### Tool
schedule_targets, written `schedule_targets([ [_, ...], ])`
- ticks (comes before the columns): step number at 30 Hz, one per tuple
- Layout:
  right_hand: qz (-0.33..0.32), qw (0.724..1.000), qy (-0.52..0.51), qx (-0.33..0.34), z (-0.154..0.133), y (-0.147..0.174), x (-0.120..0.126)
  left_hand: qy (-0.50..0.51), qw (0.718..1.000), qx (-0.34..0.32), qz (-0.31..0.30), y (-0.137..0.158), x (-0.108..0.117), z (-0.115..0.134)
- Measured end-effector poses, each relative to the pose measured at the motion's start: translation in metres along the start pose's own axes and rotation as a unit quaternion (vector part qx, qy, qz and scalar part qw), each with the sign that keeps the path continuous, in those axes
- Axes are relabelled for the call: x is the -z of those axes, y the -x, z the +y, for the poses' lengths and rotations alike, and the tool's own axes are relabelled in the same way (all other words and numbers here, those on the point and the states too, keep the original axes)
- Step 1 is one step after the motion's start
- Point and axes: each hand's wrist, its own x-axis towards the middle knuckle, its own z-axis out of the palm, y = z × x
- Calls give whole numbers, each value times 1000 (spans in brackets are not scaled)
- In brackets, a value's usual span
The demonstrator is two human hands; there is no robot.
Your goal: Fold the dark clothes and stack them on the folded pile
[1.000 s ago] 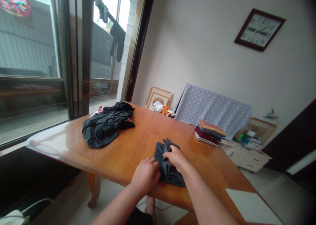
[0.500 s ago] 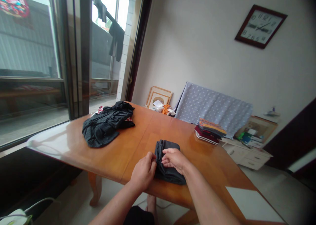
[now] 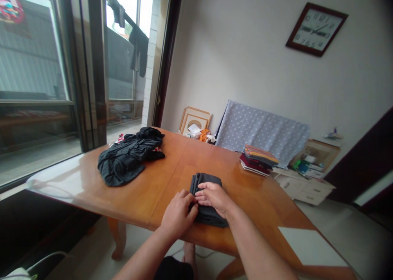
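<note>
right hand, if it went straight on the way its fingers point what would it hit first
The right hand would most likely meet the left hand first, by the left edge of the dark folded cloth; whether they touch now is unclear.

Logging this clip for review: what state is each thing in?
Dark gray garment, folded into a flat bundle
Left hand, fingers bent at the bundle's left edge
Right hand, open over the bundle
Black clothing, crumpled in a heap
Clothes stack, folded
White cabinet's drawers, shut
Spotted cloth, draped
Wall clock, hung
Dark clothes outside, hanging
</note>
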Motion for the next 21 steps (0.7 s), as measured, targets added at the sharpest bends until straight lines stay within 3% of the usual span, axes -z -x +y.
schedule_targets([
  [5, 161, 980, 53, 108, 1, -21, 19, -33, 999, 1, -8, 0, 1, 3],
  [10, 168, 967, 138, 132, 3, -47, 19, -35, 999, -31, -8, -1, -1, 1],
  [16, 204, 933, 282, 94, 4, -76, 6, -53, 998, -7, -29, -3, -9, -7],
  [21, 191, 945, 251, 88, 8, -80, 8, -73, 997, 11, -30, -2, -12, -6],
])
